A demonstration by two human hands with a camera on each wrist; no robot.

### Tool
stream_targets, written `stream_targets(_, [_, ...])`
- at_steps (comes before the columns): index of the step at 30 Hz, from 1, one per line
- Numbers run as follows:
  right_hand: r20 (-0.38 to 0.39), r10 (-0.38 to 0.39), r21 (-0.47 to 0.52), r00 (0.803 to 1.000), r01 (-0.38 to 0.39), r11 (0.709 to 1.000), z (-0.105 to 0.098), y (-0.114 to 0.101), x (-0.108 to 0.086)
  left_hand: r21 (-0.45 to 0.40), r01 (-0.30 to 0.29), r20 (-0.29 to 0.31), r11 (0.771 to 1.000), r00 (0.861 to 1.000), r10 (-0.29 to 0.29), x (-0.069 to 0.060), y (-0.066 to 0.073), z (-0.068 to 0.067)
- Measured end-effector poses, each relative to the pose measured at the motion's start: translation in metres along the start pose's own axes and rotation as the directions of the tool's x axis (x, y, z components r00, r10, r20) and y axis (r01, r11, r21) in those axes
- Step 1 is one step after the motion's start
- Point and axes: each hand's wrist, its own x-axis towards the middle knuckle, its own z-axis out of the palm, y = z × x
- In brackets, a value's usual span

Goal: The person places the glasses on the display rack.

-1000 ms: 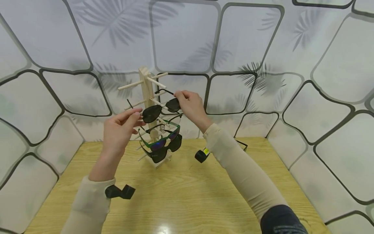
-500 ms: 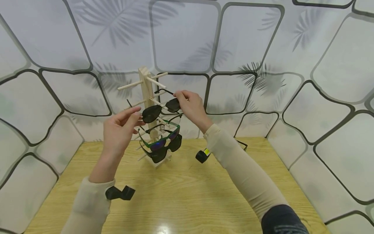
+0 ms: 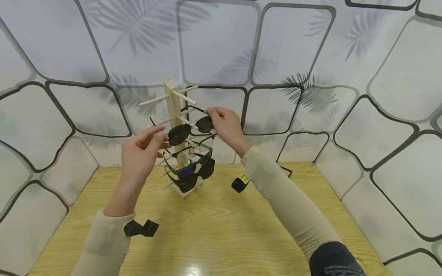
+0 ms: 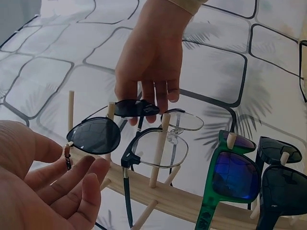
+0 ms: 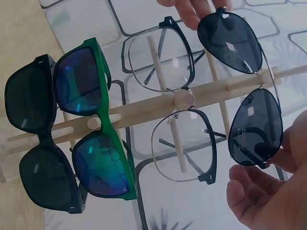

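Dark aviator sunglasses (image 3: 179, 134) are held between both hands at the second level of a wooden eyewear stand (image 3: 172, 101). My left hand (image 3: 139, 155) pinches the frame's left end near the hinge. My right hand (image 3: 226, 126) grips the other end, its thumb and fingers at the hinge. In the right wrist view, the sunglasses' bridge (image 5: 261, 79) lies close to the stand's post. Below them on the stand hang clear half-rim eyeglasses (image 5: 213, 148), green-framed sunglasses with blue lenses (image 4: 235, 175) and black sunglasses (image 3: 188, 183).
Bare pegs (image 3: 153, 101) stick out at the stand's top. The stand stands on a wooden table (image 3: 207, 230) before a patterned backdrop (image 3: 221, 46). A thin black frame (image 3: 286, 171) lies behind the right sleeve, partly hidden. Black wrist cameras (image 3: 141, 228) jut from the sleeves.
Both hands keep their hold on the sunglasses almost in place. The right temple arm has shifted very slightly left, and the left hand has edged a little left.
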Motion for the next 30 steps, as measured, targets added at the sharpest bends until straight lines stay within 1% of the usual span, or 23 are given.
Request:
stream_targets(2, [0.002,0.001,0.001,1.0,-0.001,1.0,0.0,0.0,0.0,0.02,-0.003,-0.003,1.0,1.0,0.003,0.0,0.0,-0.001])
stream_targets(6, [0.0,0.0,0.004,1.0,0.0,1.0,-0.002,0.0,-0.001,0.035,-0.02,-0.011,0.999,1.0,0.02,-0.001,0.0,-0.003])
stream_targets(10, [-0.011,0.002,0.019,1.0,-0.002,1.0,-0.008,0.004,-0.004,0.04,-0.046,-0.017,0.998,0.999,0.046,-0.007,-0.001,-0.005])
stream_targets(13, [-0.03,0.011,0.035,0.999,-0.01,0.999,-0.014,0.011,-0.008,0.046,-0.071,-0.034,0.996,0.997,0.072,-0.014,-0.001,-0.006])
stream_targets(16, [-0.051,0.024,0.045,0.998,-0.021,0.999,-0.022,0.02,-0.014,0.051,-0.095,-0.066,0.994,0.993,0.098,-0.023,-0.001,-0.007])
stream_targets(21, [-0.071,0.025,0.055,0.997,-0.021,0.998,-0.037,0.034,-0.026,0.066,-0.113,-0.096,0.991,0.988,0.119,-0.044,-0.003,-0.008])
stream_targets(23, [-0.079,0.022,0.057,0.997,-0.017,0.998,-0.043,0.041,-0.032,0.067,-0.109,-0.099,0.992,0.988,0.116,-0.053,-0.006,-0.005])
stream_targets(26, [-0.094,0.028,0.047,0.995,-0.024,0.999,-0.052,0.054,-0.041,0.057,-0.087,-0.075,0.995,0.993,0.091,-0.068,-0.014,0.005])
stream_targets(30, [-0.099,0.063,0.021,0.993,-0.061,0.998,-0.061,0.073,-0.055,0.019,-0.042,-0.003,0.999,0.999,0.042,-0.087,-0.027,0.024])
